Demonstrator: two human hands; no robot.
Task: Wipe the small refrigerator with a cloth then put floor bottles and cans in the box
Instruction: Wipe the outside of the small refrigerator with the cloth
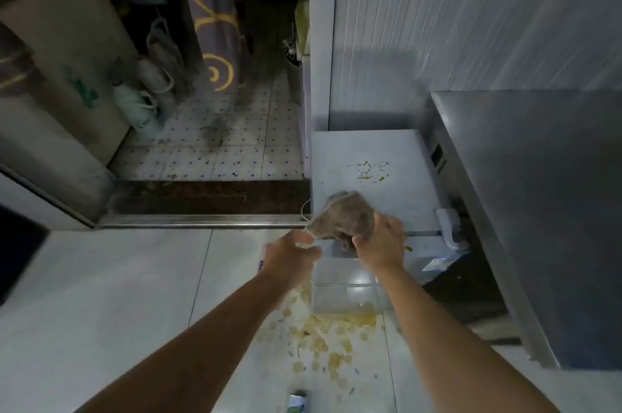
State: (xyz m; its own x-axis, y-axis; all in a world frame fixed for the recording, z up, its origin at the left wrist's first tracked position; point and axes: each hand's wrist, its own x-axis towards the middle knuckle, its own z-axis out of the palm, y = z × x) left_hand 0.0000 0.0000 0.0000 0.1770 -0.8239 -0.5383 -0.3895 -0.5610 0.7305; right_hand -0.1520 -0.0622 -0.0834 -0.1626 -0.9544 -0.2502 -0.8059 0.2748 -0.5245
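The small white refrigerator [370,150] stands right of centre, its flat top marked with yellow stains [368,172]. A crumpled brown-grey cloth [346,214] hangs just above the top's front edge. My right hand [378,244] grips the cloth's right side. My left hand [292,252] pinches its left corner. A can [297,402] lies on the floor at the bottom edge, between my forearms. No box is in view.
Yellow crumbs and spilled liquid [333,332] cover the pale floor tiles in front of the refrigerator. A large steel counter [538,210] stands on the right. A metal door threshold [202,219] leads to a tiled room with bags [158,76] on the floor.
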